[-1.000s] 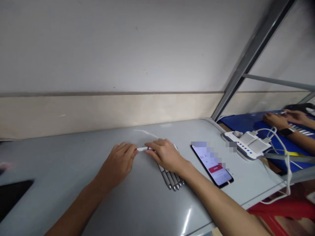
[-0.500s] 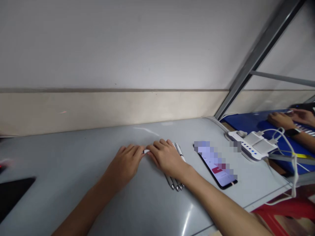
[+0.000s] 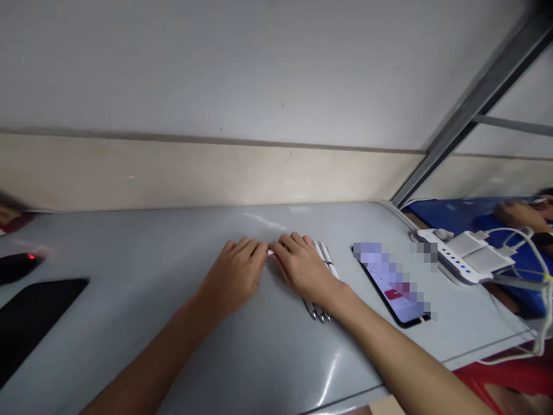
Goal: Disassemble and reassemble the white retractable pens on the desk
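My left hand [image 3: 238, 275] and my right hand [image 3: 300, 266] meet fingertip to fingertip above the grey table. Between them shows a short bit of a slim white pen [image 3: 271, 252]; both hands pinch it, and their fingers hide most of it. Several white pens [image 3: 327, 259] with silver tips lie side by side on the table, partly under my right hand and wrist. Their tips point toward me. To the right of them a phone [image 3: 391, 288] lies face up with its screen lit and partly blurred out.
A white power strip [image 3: 464, 259] with plugs and white cables sits at the table's right edge. At left are a black mat [image 3: 38, 320] and a dark mouse [image 3: 19, 268] with a red light. Beyond the metal post [image 3: 466, 109], another person's hand [image 3: 521, 216] is over a blue surface.
The view has swung left, so things sit farther right and the mouse now shows. My hands stay together on the pen; less of it shows between them.
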{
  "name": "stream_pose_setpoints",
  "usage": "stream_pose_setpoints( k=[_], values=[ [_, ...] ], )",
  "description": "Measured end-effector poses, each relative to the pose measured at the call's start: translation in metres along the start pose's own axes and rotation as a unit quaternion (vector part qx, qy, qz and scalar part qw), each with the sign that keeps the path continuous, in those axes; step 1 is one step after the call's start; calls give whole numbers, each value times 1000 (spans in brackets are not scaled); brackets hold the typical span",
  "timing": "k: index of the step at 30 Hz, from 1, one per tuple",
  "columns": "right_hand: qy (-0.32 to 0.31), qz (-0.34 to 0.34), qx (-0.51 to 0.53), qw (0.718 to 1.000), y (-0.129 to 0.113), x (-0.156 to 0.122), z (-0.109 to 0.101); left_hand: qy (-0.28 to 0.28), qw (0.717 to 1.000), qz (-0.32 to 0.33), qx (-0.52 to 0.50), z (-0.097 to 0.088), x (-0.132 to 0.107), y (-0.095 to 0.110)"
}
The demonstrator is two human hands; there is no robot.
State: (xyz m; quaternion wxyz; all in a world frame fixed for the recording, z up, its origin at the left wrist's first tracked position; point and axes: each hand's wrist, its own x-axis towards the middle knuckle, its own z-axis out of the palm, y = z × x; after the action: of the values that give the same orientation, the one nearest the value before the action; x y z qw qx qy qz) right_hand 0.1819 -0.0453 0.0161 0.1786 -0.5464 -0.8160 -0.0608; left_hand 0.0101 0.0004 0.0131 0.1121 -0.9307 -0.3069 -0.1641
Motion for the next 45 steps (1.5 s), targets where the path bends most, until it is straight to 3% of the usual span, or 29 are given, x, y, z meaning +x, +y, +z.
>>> stream_pose_setpoints(
  k=[7, 19, 27, 34, 38, 42, 45],
  values=[
    [14, 20, 24, 999, 4, -1, -3, 5, 999, 1, -39, -2, 1, 0],
    [30, -38, 35, 998, 9, 1, -6, -23, 998, -4, -57, -5, 2, -6],
    [71, -18, 54, 996, 19, 1, -3, -14, 996, -5, -90, -9, -2, -7],
    [113, 30, 176, 977, 25, 3, 0, 20, 991, -19, -134, -7, -6, -17],
    [139, 73, 257, 953, 32, 4, 1, 38, 985, -69, -151, -10, -8, -24],
    [149, 84, 198, 965, 40, 5, 2, 44, 982, -110, -147, -14, -9, -25],
    [139, 54, 162, 975, 41, 4, 2, 49, 983, -94, -148, -13, -9, -23]
  ],
)
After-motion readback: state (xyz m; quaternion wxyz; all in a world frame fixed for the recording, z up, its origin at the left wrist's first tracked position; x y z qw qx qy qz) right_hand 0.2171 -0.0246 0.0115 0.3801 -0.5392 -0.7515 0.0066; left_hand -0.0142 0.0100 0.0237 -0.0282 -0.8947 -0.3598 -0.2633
